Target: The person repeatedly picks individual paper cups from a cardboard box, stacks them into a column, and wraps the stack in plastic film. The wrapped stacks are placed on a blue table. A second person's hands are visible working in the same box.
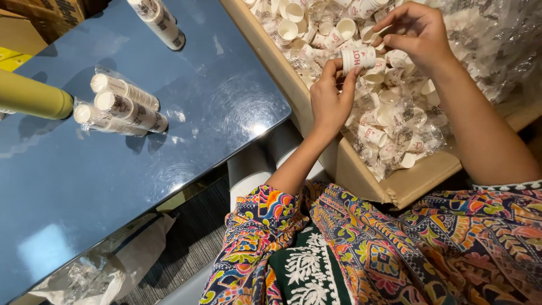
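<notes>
My left hand (330, 101) fingers pinch small paper cup stack (359, 57), upper centre; right hand (415, 34) fingers curled on top cup. Light, crushable; I'd grip sides gently.

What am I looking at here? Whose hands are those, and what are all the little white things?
This picture comes from a camera worn on a person's head, looking down, so you see that person's own two hands and colourful patterned sleeves. There is no machine here.

The left hand holds a short stack of small white paper cups lying on its side. The right hand pinches something small at the end of that stack, probably a cup or a bit of wrapper; it is hard to tell.

Below the hands is a big cardboard box full of loose little cups and crinkly clear plastic.

To the side is a shiny blue table. On it lie wrapped sleeves of cups and another one farther off.
</notes>
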